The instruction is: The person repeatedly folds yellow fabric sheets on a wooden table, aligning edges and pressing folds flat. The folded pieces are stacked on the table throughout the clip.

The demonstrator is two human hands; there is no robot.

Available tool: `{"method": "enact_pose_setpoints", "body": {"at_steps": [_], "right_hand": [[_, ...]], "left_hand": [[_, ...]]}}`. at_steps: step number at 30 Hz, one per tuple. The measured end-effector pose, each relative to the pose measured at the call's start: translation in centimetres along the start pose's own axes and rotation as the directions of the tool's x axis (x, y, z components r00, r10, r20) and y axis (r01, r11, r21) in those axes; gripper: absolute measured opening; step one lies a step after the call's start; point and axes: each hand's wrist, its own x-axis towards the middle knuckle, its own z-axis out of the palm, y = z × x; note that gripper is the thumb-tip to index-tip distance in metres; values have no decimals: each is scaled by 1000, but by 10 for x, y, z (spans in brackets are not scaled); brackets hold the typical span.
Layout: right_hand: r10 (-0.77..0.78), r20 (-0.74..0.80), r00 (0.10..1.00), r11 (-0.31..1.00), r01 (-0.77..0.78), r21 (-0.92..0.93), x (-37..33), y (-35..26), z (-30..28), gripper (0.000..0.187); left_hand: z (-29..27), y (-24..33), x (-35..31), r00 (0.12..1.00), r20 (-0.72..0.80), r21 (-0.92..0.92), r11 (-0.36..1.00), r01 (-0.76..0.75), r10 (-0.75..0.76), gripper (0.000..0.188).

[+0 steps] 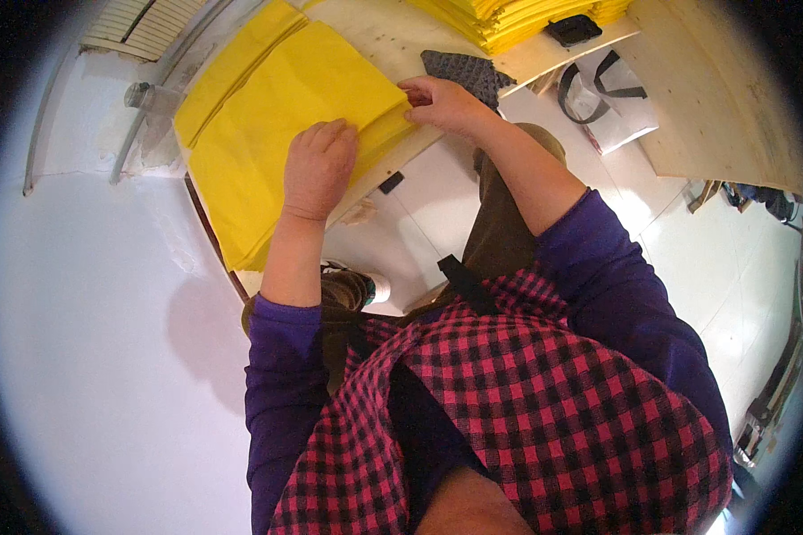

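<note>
A layered pile of yellow cloth-like sheets (281, 102) lies on the table in front of me, its near edge folded over in a narrow band. My left hand (321, 169) rests on that edge with its fingers curled closed against the material. At the right-hand corner, my right hand (446, 105) has its thumb and fingers bent around the edge of the same sheets. Whether it takes one layer or several I cannot tell. Just beyond my right hand sits a dark grey textured cloth (468, 76).
A taller yellow stack (509, 22) is at the far right of the table, beside a small black object (573, 31). A white bag with black handles (608, 102) stands below, right of the table. A white wall (98, 312) borders the left side; a clear cylinder (150, 98) is near it.
</note>
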Motion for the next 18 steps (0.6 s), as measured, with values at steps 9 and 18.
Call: {"method": "enact_pose_setpoints", "body": {"at_steps": [9,18], "right_hand": [[-18,1,1000,997,18,69,-1,-1,1,57],[-170,-37,985,950,154,-272,-18,-20,3,68]], "left_hand": [[-1,-1,3,977,-183,-101,990,96,-113,12],[-9,-3,4,942,-292,-103,985,140,-165,12]]}}
